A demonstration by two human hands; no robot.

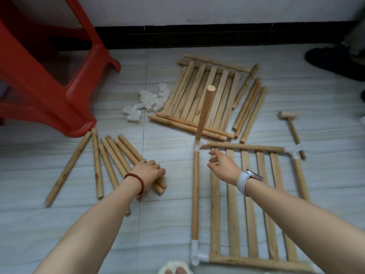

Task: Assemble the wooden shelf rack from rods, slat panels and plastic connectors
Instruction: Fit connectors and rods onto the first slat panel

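Single head-worn wide-angle view, looking forward and steeply down, close over pale grey tiled floor (162, 224), white wall with black skirting board (197, 35) at top edge

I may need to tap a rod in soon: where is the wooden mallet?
The wooden mallet lies on the floor at the right of the head view, just beyond the far right connector of the slat panel.

Both forearms stretched forward and down. Left hand (151, 170) palm down, fingers curled over. Right hand (222, 165) raised, fingers loosely spread and relaxed, holding nothing.
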